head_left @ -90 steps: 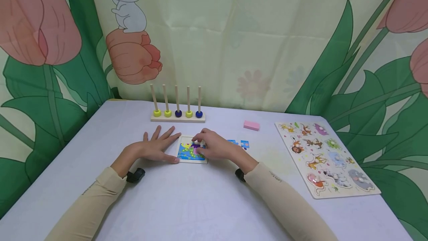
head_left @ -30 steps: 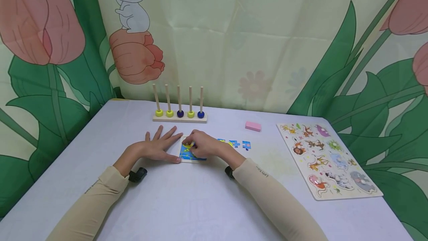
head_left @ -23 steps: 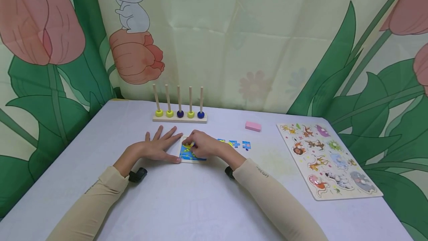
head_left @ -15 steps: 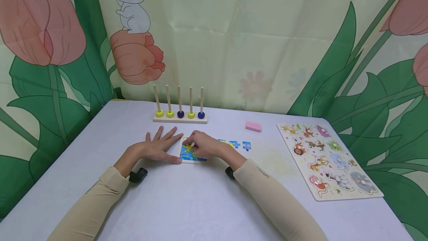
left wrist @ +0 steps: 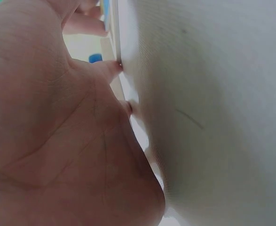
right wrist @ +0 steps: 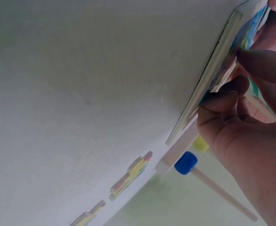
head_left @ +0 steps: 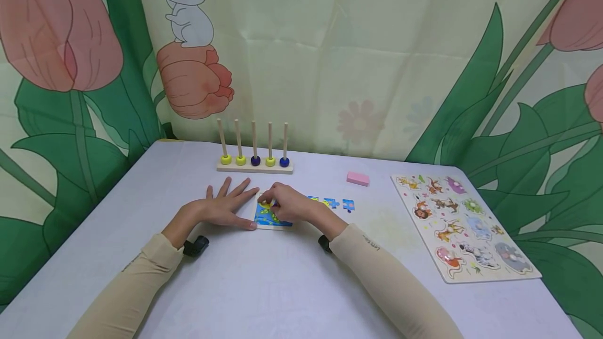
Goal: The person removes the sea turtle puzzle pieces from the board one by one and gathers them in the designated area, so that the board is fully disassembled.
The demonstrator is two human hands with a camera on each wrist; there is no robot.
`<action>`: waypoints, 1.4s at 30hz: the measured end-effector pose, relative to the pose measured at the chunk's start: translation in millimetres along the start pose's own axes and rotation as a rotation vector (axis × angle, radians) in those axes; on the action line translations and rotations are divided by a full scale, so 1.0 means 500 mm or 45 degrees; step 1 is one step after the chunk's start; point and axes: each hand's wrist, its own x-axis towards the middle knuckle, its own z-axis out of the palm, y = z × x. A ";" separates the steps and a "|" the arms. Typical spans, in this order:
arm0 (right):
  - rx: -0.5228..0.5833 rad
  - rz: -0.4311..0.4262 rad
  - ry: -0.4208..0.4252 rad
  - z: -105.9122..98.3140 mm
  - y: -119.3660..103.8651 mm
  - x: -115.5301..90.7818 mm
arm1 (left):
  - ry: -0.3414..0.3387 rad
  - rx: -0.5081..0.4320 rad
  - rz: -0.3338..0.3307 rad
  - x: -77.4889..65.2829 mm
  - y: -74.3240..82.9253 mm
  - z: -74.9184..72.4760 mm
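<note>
A small jigsaw puzzle (head_left: 270,218) in a pale wooden frame lies on the white table, with blue, yellow and green artwork. Beside its left edge my left hand (head_left: 219,211) lies with fingers spread, thumb and index fingertip at the frame. Over the puzzle's upper right is my right hand (head_left: 293,205), its fingers bent. In the right wrist view, its thumb and fingers pinch a puzzle piece (right wrist: 229,73) low over the frame. The hand hides much of the picture. Loose puzzle pieces (head_left: 331,203) lie just right of the frame, partly behind the right wrist.
A peg stand (head_left: 254,168) with yellow and dark blue beads stands behind the puzzle. Toward the back right lies a pink block (head_left: 358,178). An animal knob puzzle board (head_left: 438,224) occupies the table's right side. A printed cloth (head_left: 301,67) hangs behind.
Since the oldest frame, my right hand has shifted slightly left on the puzzle, uncovering more loose pieces beside it. Over the last second both hands stay nearly still; the head view drifts slightly.
</note>
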 end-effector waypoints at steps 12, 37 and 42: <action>-0.002 0.028 0.016 0.001 -0.001 -0.005 | -0.002 0.013 -0.007 0.000 0.002 -0.001; -0.045 -0.024 0.045 0.003 -0.005 -0.004 | -0.003 0.005 0.011 -0.002 0.000 0.000; -0.025 -0.052 0.060 0.002 -0.002 -0.003 | -0.005 0.004 0.007 -0.001 0.000 0.000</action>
